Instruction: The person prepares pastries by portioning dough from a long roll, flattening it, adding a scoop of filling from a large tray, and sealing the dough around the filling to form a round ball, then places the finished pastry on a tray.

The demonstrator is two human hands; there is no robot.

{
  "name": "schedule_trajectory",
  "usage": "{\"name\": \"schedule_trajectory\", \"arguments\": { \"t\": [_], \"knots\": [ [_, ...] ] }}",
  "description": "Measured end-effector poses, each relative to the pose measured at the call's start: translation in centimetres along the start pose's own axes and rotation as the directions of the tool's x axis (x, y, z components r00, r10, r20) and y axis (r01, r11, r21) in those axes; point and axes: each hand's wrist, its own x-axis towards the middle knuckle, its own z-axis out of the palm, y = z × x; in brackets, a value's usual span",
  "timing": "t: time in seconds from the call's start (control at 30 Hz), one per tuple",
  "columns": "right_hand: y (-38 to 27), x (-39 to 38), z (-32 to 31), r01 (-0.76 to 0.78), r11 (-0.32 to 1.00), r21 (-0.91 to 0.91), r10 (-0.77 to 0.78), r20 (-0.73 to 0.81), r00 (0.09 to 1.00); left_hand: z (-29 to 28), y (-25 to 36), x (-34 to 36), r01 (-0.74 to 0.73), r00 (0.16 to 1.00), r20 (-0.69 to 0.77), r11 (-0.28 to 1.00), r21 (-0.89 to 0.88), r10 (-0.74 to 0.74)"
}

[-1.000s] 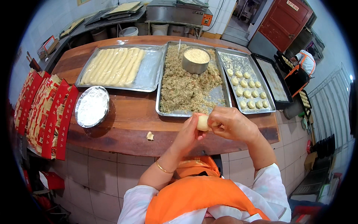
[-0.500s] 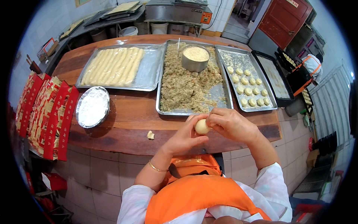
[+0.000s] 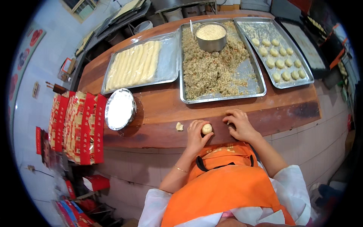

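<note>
A pale round dough ball (image 3: 207, 129) sits at the wooden table's near edge, held in the curve between the thumb and fingers of my left hand (image 3: 196, 135). My right hand (image 3: 241, 124) is just to the right, open over the tabletop, its fingers bent and apart with nothing in them. To the left of my left hand lies a small torn scrap of dough (image 3: 179, 126). Beyond my hands is a metal tray of crumbly brown-green filling (image 3: 215, 72), with a round metal tin of pale grains (image 3: 211, 36) set on it.
On the left, a bowl of white flour (image 3: 120, 109) stands near a film-covered tray of long dough strips (image 3: 132, 65). At the far right, shaped dough pieces (image 3: 280, 63) fill part of another tray (image 3: 295, 84). Red printed packaging (image 3: 84, 128) is stacked beyond the table's left end.
My right hand has let go of the dough ball and moved off to the right. My left hand has lowered the ball to the tabletop. The view has turned leftward.
</note>
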Motion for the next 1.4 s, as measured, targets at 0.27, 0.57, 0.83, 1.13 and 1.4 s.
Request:
{"name": "schedule_trajectory", "arguments": {
  "t": [0.27, 0.57, 0.83, 1.13, 1.4],
  "knots": [
    [1.4, -1.8, -3.3, -0.039, 0.987, 0.157, 0.1, -0.402, 0.91, -0.7, -0.9, 1.7, 0.12, 0.99, 0.089, 0.988, -0.095, -0.111],
    [3.4, -3.6, -4.4, -0.027, 0.959, 0.282, 0.172, -0.505, 0.846, 1.7, 2.2, 8.4, -0.106, 0.978, -0.108, 0.869, 0.484, 0.18],
    [5.4, -4.8, -3.8, -0.051, 0.943, 0.329, 0.22, -0.502, 0.837, 2.3, -0.3, 7.1, 0.095, 0.995, -0.023, 0.86, 0.502, -0.097],
    [6.2, -4.7, -3.4, -0.067, 0.925, 0.374, 0.262, -0.5, 0.826, 2.5, 0.0, 7.2, 0.056, 0.995, 0.035, 0.807, 0.588, -0.095],
    [5.5, -4.9, -4.0, -0.079, 0.932, 0.353, 0.258, -0.497, 0.828, 2.8, 0.0, 7.2, 0.036, 0.994, 0.059, 0.773, 0.634, -0.094]
  ]
}}
